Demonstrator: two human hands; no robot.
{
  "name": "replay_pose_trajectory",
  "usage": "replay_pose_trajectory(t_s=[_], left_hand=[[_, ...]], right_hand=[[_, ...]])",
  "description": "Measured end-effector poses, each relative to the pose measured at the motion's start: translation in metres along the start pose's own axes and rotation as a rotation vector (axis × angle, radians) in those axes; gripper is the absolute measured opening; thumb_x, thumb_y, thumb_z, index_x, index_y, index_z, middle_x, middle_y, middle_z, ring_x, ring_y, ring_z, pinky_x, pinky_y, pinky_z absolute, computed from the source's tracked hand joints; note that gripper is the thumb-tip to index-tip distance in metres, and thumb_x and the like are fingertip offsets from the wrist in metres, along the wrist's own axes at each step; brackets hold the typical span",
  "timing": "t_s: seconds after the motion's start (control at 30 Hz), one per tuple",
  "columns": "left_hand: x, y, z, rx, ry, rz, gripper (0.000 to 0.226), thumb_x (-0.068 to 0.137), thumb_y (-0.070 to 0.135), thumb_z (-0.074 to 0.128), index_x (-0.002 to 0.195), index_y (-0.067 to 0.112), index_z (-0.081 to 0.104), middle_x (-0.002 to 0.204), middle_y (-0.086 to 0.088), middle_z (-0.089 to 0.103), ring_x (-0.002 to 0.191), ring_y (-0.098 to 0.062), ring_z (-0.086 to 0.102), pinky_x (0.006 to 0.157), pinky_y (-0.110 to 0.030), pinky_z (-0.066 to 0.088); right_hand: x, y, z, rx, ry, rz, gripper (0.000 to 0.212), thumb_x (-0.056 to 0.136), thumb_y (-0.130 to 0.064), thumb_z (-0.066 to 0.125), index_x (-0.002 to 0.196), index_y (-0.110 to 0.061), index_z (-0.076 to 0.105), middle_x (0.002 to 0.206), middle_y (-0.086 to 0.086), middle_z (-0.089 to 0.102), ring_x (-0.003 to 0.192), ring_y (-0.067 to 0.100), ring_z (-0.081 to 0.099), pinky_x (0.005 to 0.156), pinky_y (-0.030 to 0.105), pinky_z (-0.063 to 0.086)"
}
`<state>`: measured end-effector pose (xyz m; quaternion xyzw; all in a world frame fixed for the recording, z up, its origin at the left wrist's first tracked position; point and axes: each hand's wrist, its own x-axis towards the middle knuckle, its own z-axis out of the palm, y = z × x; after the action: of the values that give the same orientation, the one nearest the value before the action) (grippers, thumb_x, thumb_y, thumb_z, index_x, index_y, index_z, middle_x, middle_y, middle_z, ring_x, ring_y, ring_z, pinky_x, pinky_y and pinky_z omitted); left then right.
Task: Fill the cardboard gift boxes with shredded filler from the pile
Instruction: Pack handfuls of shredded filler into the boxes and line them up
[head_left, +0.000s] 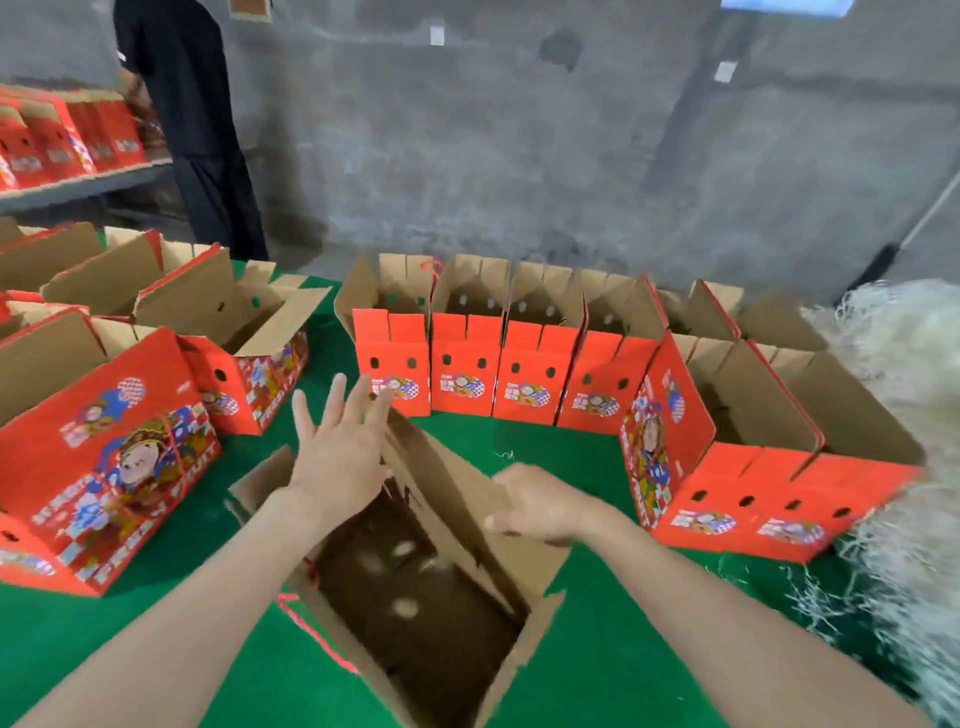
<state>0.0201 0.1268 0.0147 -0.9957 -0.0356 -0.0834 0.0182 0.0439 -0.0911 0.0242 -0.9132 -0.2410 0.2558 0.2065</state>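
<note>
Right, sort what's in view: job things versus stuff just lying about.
Job: open box, left hand and right hand on its flaps, filler pile, row of open red boxes.
Lying about: shelved red boxes, person in black.

Open box (415, 613) before row of boxes (498, 364); filler pile (904, 415) right.

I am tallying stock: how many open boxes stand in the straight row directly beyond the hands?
4, side by side: leftmost box, second box, third box, rightmost box. Others behind them may be hidden.
</note>
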Motion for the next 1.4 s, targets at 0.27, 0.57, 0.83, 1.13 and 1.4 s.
replay_pose_trajectory(t_s=[0.27, 0.57, 0.83, 1.13, 1.4], left_hand=[[-0.002, 0.118, -0.008, -0.318, -0.236, 0.534, 0.025, 0.089, 0.036, 0.057, 0.071, 0.022, 0.048, 0.067, 0.009, 0.052, 0.068, -0.012, 0.051, 0.058, -0.026, 0.03], [0.011, 0.27, 0.009, -0.429, -0.457, 0.571, 0.009, 0.09, 0.027, 0.057, 0.094, 0.02, 0.059, 0.086, 0.005, 0.056, 0.084, -0.015, 0.051, 0.07, -0.027, 0.037], [0.0, 0.352, 0.023, -0.246, -0.225, 0.563, 0.042, 0.086, 0.044, 0.059, 0.125, 0.033, 0.049, 0.113, 0.006, 0.064, 0.109, -0.02, 0.055, 0.089, -0.033, 0.045], [0.043, 0.39, 0.056, -0.123, -0.394, 0.549, 0.036, 0.078, 0.028, 0.072, 0.049, 0.032, 0.051, 0.056, 0.008, 0.058, 0.059, -0.008, 0.057, 0.057, -0.03, 0.046], [0.02, 0.487, -0.011, -0.489, -0.326, 0.577, 0.016, 0.074, 0.057, 0.059, 0.085, 0.046, 0.058, 0.08, 0.027, 0.059, 0.072, 0.01, 0.056, 0.057, -0.014, 0.04]], right_hand=[[-0.108, 0.119, -0.076, -0.166, -0.048, 0.131, 0.015, 0.081, -0.02, 0.067, 0.07, -0.022, 0.058, 0.062, -0.014, 0.053, 0.058, 0.003, 0.049, 0.048, 0.011, 0.032], [-0.186, 0.258, -0.068, -0.273, 0.321, 0.355, 0.016, 0.08, -0.025, 0.063, 0.088, -0.011, 0.066, 0.096, 0.006, 0.066, 0.094, 0.025, 0.058, 0.077, 0.027, 0.042], [-0.232, 0.308, -0.031, -0.01, 0.555, 0.309, 0.027, 0.089, -0.018, 0.055, 0.116, -0.012, 0.059, 0.11, 0.01, 0.065, 0.1, 0.026, 0.06, 0.085, 0.032, 0.047], [-0.341, 0.41, -0.038, 0.117, 0.91, 0.599, 0.04, 0.089, -0.016, 0.059, 0.128, -0.023, 0.051, 0.134, 0.002, 0.05, 0.107, 0.017, 0.058, 0.092, 0.024, 0.046], [-0.376, 0.524, -0.071, -0.185, 0.862, 1.009, 0.133, 0.053, -0.058, 0.078, 0.133, -0.05, -0.029, 0.135, 0.006, -0.053, 0.122, 0.042, -0.044, 0.087, 0.066, -0.023]])
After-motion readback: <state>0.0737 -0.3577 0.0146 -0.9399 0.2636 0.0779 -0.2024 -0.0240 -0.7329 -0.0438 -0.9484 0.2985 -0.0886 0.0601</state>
